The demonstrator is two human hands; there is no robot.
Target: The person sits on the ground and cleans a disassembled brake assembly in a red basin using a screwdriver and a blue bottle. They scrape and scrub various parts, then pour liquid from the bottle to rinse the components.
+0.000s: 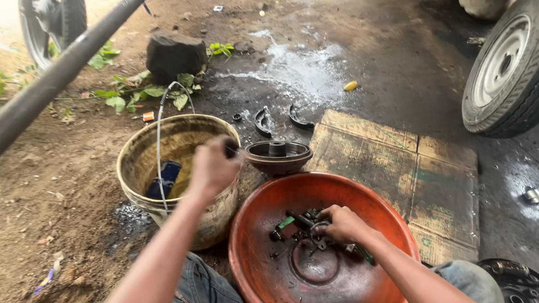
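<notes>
My left hand [212, 168] is raised over the rim of a dirty bucket [137, 173] and grips a small dark object, next to a round dark brake drum [279, 157]. My right hand [344, 223] reaches into a large orange basin [250, 235] and closes on small greasy metal parts [296, 222] lying near its middle. A green-handled tool [365, 257] lies under that wrist.
The bucket holds murky liquid, a blue item and a wire handle. Two curved brake shoes [280, 119] lie on wet ground. A flattened cardboard sheet [404, 174] lies to the right, a vehicle wheel [516, 64] beyond it. A dark rock [174, 55] and a metal bar [38, 92] stand left.
</notes>
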